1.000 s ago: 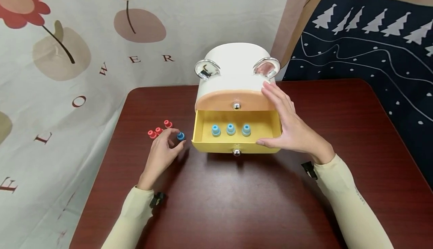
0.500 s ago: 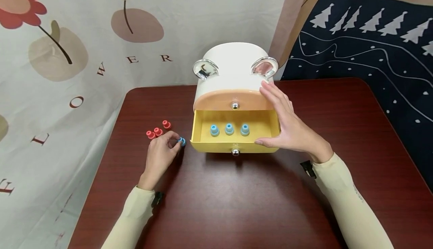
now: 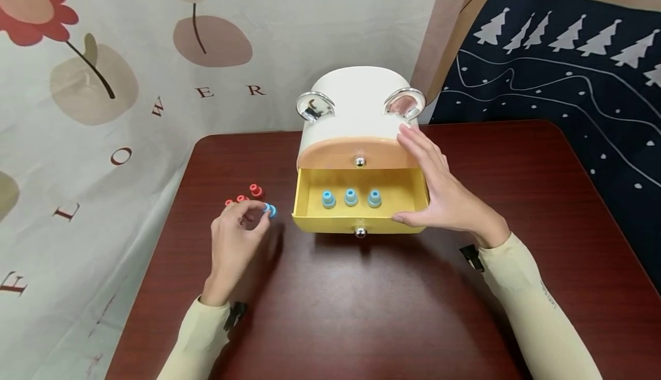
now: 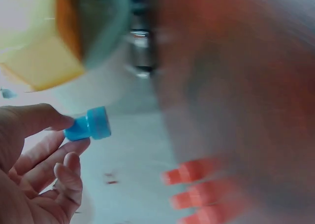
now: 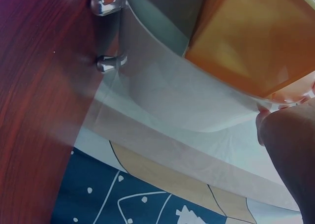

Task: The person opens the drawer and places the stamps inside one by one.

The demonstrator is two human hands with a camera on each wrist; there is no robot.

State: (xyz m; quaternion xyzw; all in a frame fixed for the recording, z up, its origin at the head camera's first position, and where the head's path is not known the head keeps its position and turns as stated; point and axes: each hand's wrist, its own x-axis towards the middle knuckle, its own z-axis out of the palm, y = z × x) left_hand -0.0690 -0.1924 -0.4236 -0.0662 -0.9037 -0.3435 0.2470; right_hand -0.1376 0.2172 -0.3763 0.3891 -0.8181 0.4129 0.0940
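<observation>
My left hand [image 3: 234,242] pinches a blue stepped peg [image 4: 88,124] between thumb and fingertips, held tilted above the table, left of the drawer. Just beyond that hand are red stepped pegs [image 3: 256,190], partly covered by it in the head view. Three light blue pegs [image 3: 351,197] stand in a row inside the pulled-out yellow drawer [image 3: 310,225]. My right hand [image 3: 446,196] spans the right side of the white cabinet [image 3: 361,93]. Its thumb lies along the drawer's front edge, and its extended fingers reach the cabinet's upper right edge.
Above the drawer sits an orange compartment front [image 3: 330,156] with a silver knob. Two silver ear-shaped loops [image 3: 316,106] stick out from the cabinet. The dark red table [image 3: 351,311] backs onto a printed cloth [image 3: 289,24].
My left hand has shifted slightly down a little and then back left, carrying the blue peg, which now hangs tilted. The right hand and drawer keep their places.
</observation>
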